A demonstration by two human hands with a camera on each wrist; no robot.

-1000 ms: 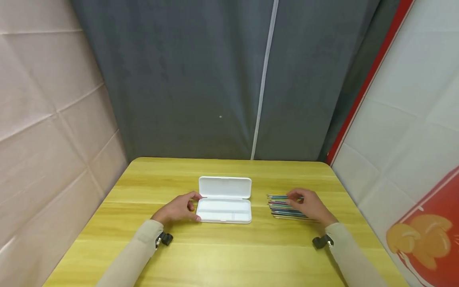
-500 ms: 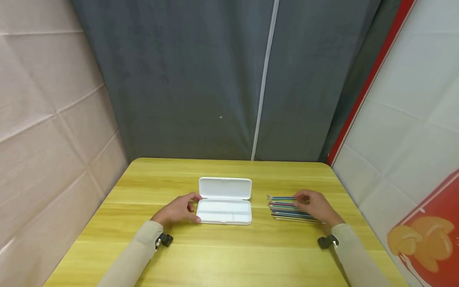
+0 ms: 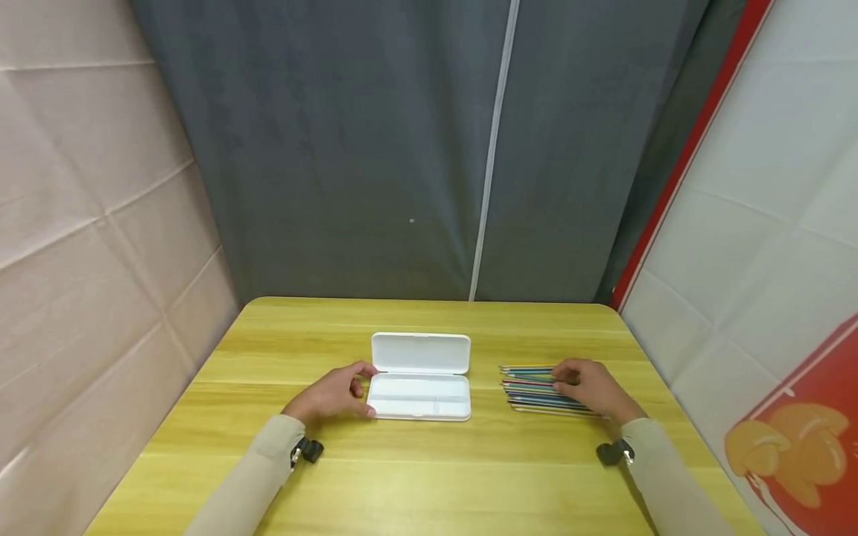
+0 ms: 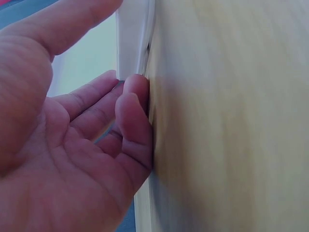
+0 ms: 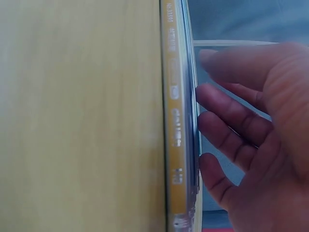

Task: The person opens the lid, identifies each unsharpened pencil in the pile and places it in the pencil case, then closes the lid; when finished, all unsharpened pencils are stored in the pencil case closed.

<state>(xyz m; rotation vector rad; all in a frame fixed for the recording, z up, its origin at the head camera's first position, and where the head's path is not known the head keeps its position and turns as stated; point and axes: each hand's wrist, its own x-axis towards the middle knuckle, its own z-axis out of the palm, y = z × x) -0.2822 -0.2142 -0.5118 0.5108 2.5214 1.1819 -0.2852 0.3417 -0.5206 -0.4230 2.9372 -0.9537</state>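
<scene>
Left hand [image 3: 331, 392] held the open box [image 3: 420, 385]; pencils [image 3: 528, 385] lay outside, toward the worktop's [image 3: 429, 484] right edge, by loose right fingers [image 3: 571, 365].

A white, oblong, hard plastic pencil case [image 3: 392, 409] lay flat on the bench [image 3: 429, 476], just right of the person's left hand [image 3: 335, 392], whose thumb and fingers held its nearer end at the corners. It was open, the round-cornered lid [image 3: 420, 353] tilted back on the far side, beyond the fingertips; a low divider crossed the shallow tray toward the end away from that hand. A row of slim wooden pencils [image 3: 536, 394], blue, green, red and yellow, lay side by side below and left of the right hand [image 3: 593, 387], points away from it. One yellow barrel [image 5: 177, 159] bore pale lettering.
</scene>
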